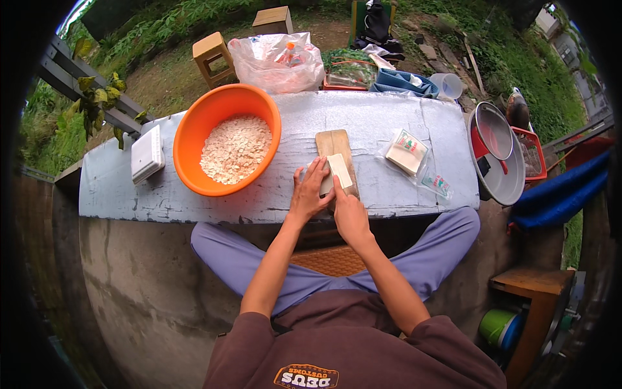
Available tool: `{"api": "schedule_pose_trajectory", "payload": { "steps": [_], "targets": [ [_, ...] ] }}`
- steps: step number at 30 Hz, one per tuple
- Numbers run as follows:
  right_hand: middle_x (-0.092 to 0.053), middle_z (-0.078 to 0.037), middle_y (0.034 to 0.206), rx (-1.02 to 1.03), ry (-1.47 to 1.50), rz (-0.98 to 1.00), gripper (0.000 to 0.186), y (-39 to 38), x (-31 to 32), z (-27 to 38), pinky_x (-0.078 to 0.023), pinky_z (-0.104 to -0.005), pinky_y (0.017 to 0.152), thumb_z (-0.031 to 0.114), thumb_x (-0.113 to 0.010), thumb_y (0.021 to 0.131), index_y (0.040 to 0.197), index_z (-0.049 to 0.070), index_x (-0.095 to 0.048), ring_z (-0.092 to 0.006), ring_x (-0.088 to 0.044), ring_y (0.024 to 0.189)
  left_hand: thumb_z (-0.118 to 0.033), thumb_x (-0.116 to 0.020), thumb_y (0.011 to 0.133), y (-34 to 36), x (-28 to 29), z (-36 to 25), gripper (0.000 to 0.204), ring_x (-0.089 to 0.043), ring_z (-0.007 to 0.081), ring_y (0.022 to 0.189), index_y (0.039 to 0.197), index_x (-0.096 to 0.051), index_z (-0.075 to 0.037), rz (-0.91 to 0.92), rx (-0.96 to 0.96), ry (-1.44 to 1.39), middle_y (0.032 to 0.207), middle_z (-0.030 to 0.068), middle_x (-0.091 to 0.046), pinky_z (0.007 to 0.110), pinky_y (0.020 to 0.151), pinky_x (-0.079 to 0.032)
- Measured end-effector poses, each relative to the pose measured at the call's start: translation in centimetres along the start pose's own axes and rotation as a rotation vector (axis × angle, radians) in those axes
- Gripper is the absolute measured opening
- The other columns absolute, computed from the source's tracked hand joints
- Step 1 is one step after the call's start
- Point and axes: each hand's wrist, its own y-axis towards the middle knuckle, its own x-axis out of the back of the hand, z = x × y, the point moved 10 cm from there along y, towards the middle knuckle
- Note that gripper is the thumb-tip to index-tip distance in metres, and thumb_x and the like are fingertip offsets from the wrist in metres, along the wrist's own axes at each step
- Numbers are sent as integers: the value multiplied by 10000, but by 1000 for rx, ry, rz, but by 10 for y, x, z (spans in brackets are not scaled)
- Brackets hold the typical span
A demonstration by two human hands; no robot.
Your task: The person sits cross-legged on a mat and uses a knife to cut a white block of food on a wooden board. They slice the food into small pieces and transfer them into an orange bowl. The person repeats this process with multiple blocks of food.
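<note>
On the wooden board [333,142] at the tabletop [298,117]'s near side, the pale block [340,170] lies just ahead of your right hand [352,218], its long axis running away from you; your left hand [309,192], fingers outstretched, touches its left side. Whether your right grasps anything, I cannot tell.

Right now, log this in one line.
left hand: on pale slab; right hand: at slab's near end; slab: on board; bowl: holds flakes

pale slab [339,168] on wooden board [332,142]
</note>
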Motion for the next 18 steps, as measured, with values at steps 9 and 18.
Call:
{"api": "schedule_pose_trajectory", "payload": {
  "steps": [9,18],
  "targets": [
    [-660,-260,800,-5,-26,-45,593,-22,-4,-9,-550,-562,705,86,-500,986,1559,148,-363,-458,-690,776,-300,-709,852,0,-1,-1,515,-342,213,1489,1280,-586,-41,5,7,26,1565,96,-440,463,1174,-177],
    [-650,-248,812,-44,-46,-11,644,-44,-11,-20,-557,-560,672,88,-512,986,1584,218,-308,-459,-685,746,-312,-704,833,-1,-3,1,540,-332,217,1492,1285,-586,-40,18,18,38,1574,84,-427,485,1183,-156]
  ]
}}
